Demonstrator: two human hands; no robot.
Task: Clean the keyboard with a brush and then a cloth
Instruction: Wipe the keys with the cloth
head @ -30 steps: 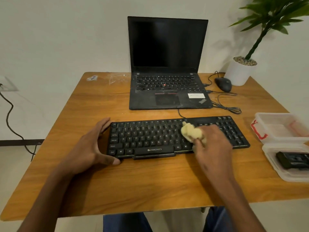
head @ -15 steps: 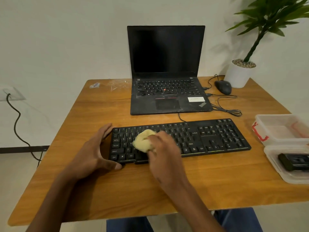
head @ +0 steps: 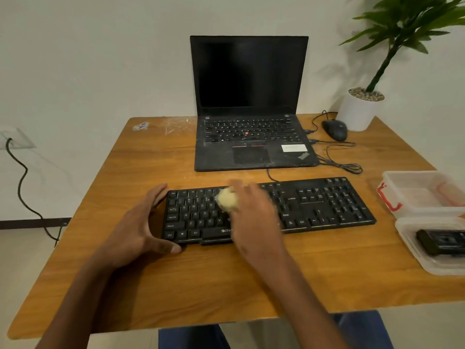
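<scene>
Black full-size corded keyboard (head: 327, 205) is laid on the wooden tabletop (head: 226, 280), parallel to its near edge; a white brand mark, partly covered, reads "ZE…" on the front lip. Key legends Ctrl, Alt, Shift, Caps Lock, Tab are legible at the left end. Behind it, an open black laptop (head: 249, 104) with dark screen is seen, a slanted logo and a white sticker on its palm rest; the sticker's text is too small to be read.

Left hand (head: 137, 227) is set against the keyboard's left end: fingers spread and straight along the far corner, thumb pressed at the near corner.

Right hand (head: 254, 217), motion-blurred, is held over the letter keys; a small wadded pale-yellow cloth (head: 227, 200) is gripped under curled fingers and pressed on the upper key rows left of centre.

At right, two clear plastic tubs (head: 425, 195) are noted, the nearer one containing a black object
</scene>
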